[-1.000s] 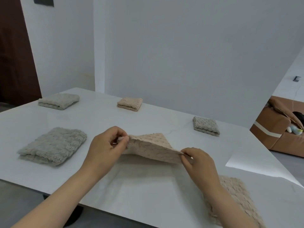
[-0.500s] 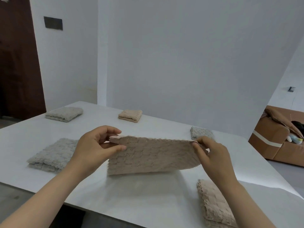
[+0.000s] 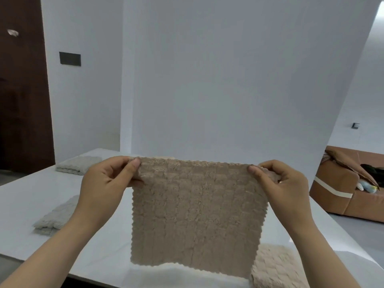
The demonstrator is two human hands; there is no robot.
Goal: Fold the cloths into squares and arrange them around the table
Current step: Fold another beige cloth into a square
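Head view: the beige cloth [image 3: 193, 215], a folded strip half a second ago, now hangs fully open above the white table [image 3: 31, 196]. The left hand [image 3: 104, 190] and right hand [image 3: 284, 188] pinch its top corners between thumb and curled fingers. It hangs upright, top edge running left-right, nearly square.

White walls [image 3: 228, 80] rise behind, with a dark door [image 3: 20, 100] left and a brown sofa [image 3: 336, 183] right
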